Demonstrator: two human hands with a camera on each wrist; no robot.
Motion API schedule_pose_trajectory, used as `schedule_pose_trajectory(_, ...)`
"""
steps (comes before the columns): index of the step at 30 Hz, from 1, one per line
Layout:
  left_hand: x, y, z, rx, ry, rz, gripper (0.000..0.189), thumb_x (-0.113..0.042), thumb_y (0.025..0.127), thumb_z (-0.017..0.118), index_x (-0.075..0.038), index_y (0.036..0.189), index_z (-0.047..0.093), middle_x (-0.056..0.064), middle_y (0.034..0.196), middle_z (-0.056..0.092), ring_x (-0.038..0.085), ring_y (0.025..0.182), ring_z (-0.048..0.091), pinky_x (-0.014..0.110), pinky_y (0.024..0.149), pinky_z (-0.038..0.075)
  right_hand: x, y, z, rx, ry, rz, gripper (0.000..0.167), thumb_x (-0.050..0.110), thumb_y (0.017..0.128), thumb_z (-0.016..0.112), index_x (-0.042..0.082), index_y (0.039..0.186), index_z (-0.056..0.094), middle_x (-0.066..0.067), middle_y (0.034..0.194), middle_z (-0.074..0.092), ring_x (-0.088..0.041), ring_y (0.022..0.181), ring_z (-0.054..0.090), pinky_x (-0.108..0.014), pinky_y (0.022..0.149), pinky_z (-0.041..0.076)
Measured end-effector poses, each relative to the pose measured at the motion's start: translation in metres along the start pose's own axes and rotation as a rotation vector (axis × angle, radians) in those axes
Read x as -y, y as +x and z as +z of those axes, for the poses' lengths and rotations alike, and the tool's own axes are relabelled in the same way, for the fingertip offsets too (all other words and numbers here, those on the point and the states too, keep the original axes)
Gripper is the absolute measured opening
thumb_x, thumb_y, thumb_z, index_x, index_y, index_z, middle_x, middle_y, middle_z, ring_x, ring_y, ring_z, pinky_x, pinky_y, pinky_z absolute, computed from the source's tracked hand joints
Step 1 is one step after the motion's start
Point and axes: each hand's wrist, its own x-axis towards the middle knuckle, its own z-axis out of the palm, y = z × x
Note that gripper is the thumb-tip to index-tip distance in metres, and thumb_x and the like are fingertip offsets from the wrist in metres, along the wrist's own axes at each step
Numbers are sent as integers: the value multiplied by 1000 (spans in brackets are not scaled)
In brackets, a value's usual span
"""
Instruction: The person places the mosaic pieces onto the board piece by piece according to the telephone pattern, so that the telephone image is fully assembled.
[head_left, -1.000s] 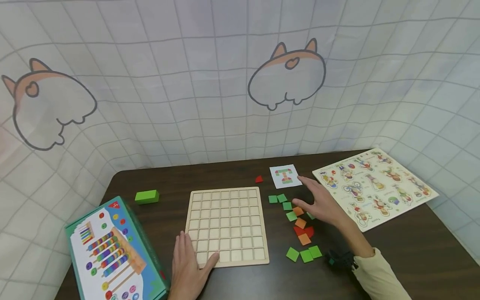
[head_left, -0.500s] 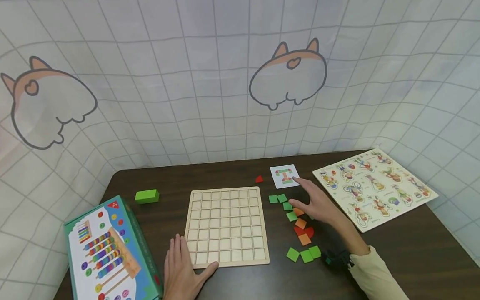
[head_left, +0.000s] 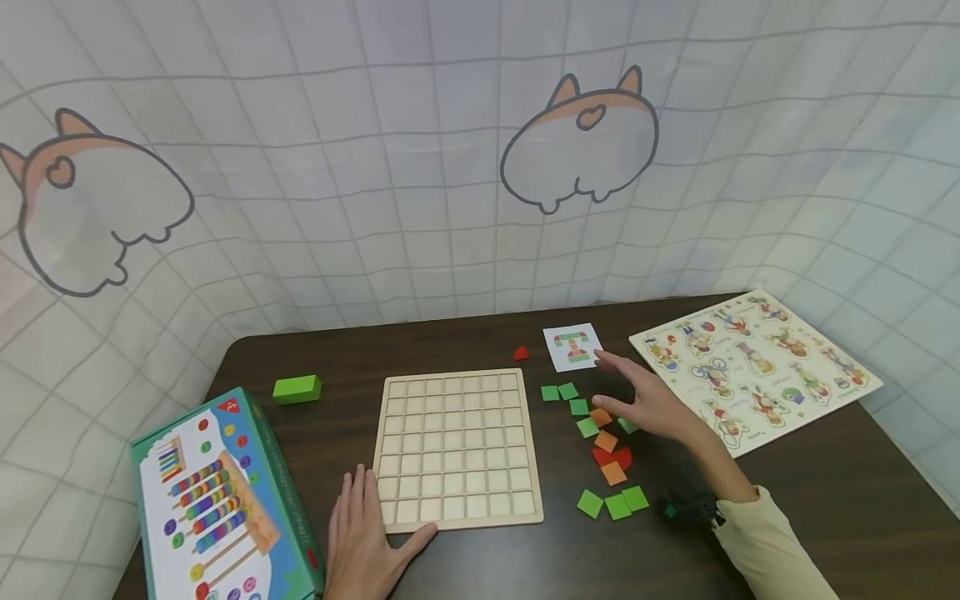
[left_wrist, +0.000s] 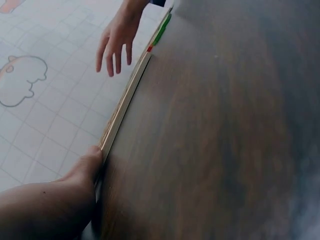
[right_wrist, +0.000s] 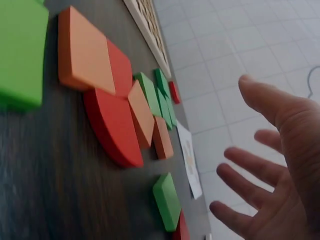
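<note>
My left hand (head_left: pixel 362 533) rests at the lower left corner of a wooden grid board (head_left: pixel 457 450), fingers along its left side and thumb at its front edge. In the left wrist view the thumb (left_wrist: pixel 90 162) touches the board's edge (left_wrist: pixel 122 105). My right hand (head_left: pixel 648 402) hovers with spread fingers over the loose coloured pieces, holding nothing. Below it lie green squares (head_left: pixel 587 427), orange squares (head_left: pixel 606 441) and red curved pieces (right_wrist: pixel 112 127). Just beyond its fingertips is a white card (head_left: pixel 573 347) printed with a red, green and orange pattern.
A green box (head_left: pixel 225 500) picturing a bead toy lies at the left, with a green block (head_left: pixel 297 389) behind it. A picture puzzle board (head_left: pixel 757 367) lies at the right. One red piece (head_left: pixel 521 354) sits beside the card. A grid-patterned curtain (head_left: pixel 375 167) rises behind the table.
My left hand has slid slightly left and toward me along the board's corner. My right hand shifted a little left over the pieces, then back right. The pieces stay in place.
</note>
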Motion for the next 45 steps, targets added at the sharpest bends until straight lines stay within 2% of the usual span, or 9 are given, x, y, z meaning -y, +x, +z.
schedule_pose_trajectory(10, 0, 2, -2, 20, -41, -8, 119, -80, 75, 55, 5, 151, 22, 28, 158, 19, 46, 147, 13, 62, 115, 18, -21, -19, -3, 56, -113, -170, 51, 25, 88, 72, 8, 134, 57, -8, 132, 62, -26, 122, 56, -49, 98, 48)
schedule_pose_trajectory(16, -1, 5, 0, 24, -59, -15, 121, -80, 74, 57, 5, 152, 21, 28, 159, 17, 47, 148, 11, 62, 117, 14, -28, -17, -1, 57, -120, -268, 37, 20, 87, 72, 12, 123, 66, -3, 122, 67, -20, 109, 60, -34, 89, 51)
schedule_pose_trajectory(20, -1, 6, 4, 42, -41, -26, 124, -84, 73, 53, 3, 153, 17, 26, 161, 13, 45, 149, 7, 60, 119, 10, -30, -16, 1, 58, -167, -340, 26, 15, 85, 73, 13, 111, 73, -4, 115, 70, -21, 106, 61, -34, 85, 52)
schedule_pose_trajectory(27, -3, 6, 6, 22, -36, -33, 125, -85, 71, 54, 1, 154, 19, 23, 161, 13, 42, 150, 7, 58, 120, 8, -31, -16, 2, 46, -233, -369, 21, 11, 83, 74, 14, 104, 75, -3, 111, 70, -21, 104, 61, -38, 84, 52)
schedule_pose_trajectory(34, -3, 6, 7, 25, -11, -36, 126, -87, 71, 52, 0, 155, 16, 23, 162, 12, 41, 150, 7, 58, 120, 8, -29, -12, -3, -9, -293, -408, 19, 11, 80, 78, 15, 97, 74, 1, 100, 69, -14, 90, 58, -30, 74, 51)
schedule_pose_trajectory(37, -3, 6, 7, 23, -10, -35, 125, -87, 71, 52, -1, 155, 15, 22, 162, 11, 41, 150, 6, 58, 120, 8, -19, -4, -6, -113, -260, -442, 23, 8, 76, 80, 13, 97, 73, 0, 97, 67, -12, 86, 59, -27, 70, 50)
schedule_pose_trajectory(40, -2, 5, 6, 13, -11, -32, 124, -86, 70, 53, -1, 154, 18, 22, 162, 11, 41, 151, 6, 58, 119, 8, 4, 12, 1, -188, -193, -494, 28, 5, 74, 80, 12, 100, 73, -1, 98, 67, -12, 84, 61, -27, 70, 52)
schedule_pose_trajectory(42, -2, 4, 6, 0, -10, -29, 124, -85, 70, 55, -1, 153, 20, 23, 162, 12, 42, 150, 6, 58, 119, 9, 28, 25, 14, -168, -144, -527, 29, 6, 76, 79, 12, 104, 73, -1, 100, 67, -13, 85, 62, -28, 70, 52)
schedule_pose_trajectory(45, -2, 3, 7, -9, -6, -29, 123, -85, 70, 56, 0, 153, 22, 23, 161, 14, 42, 150, 7, 58, 119, 10, 63, 47, 42, -61, -114, -581, 26, 9, 81, 76, 11, 107, 73, -3, 104, 66, -18, 89, 64, -31, 74, 55)
